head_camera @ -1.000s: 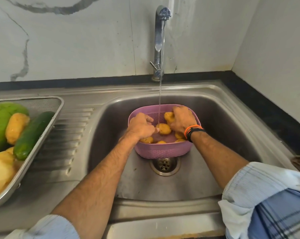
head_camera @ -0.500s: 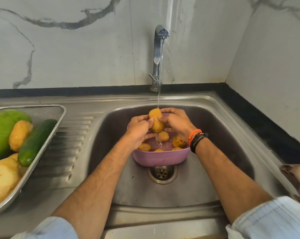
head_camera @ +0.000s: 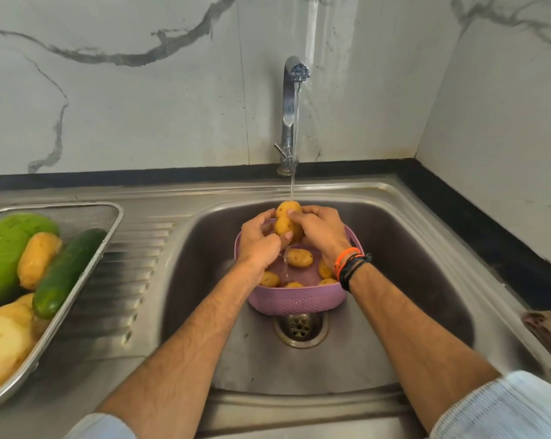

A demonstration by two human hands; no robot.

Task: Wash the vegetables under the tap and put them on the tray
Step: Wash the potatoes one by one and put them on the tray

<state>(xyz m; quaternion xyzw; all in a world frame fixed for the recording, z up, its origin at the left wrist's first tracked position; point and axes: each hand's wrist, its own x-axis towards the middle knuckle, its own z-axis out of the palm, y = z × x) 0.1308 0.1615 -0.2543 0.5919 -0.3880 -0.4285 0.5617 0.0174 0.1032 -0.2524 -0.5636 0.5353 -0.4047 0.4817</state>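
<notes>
Two yellow potatoes (head_camera: 287, 220) are held together under the running tap (head_camera: 294, 99), above a pink plastic basket (head_camera: 296, 301) standing in the sink (head_camera: 394, 248). My left hand (head_camera: 258, 243) grips them from the left and my right hand (head_camera: 321, 231) from the right. Water streams onto the upper potato and drips into the basket. Several more potatoes (head_camera: 299, 258) lie in the basket. The metal mesh tray (head_camera: 78, 293) at the left holds a cucumber (head_camera: 66, 272), a green vegetable (head_camera: 5, 248), a potato (head_camera: 36, 259) and pale yellow vegetables (head_camera: 2, 343).
The drain (head_camera: 299, 327) lies just in front of the basket. A ribbed steel drainboard (head_camera: 122, 280) runs between tray and sink. A black counter edge (head_camera: 477, 223) and marble walls close the back and right. A brownish object (head_camera: 549, 337) sits at the right edge.
Both hands rose out of the basket with the potatoes and now hold them under the stream. The camera tilted upward, showing more wall.
</notes>
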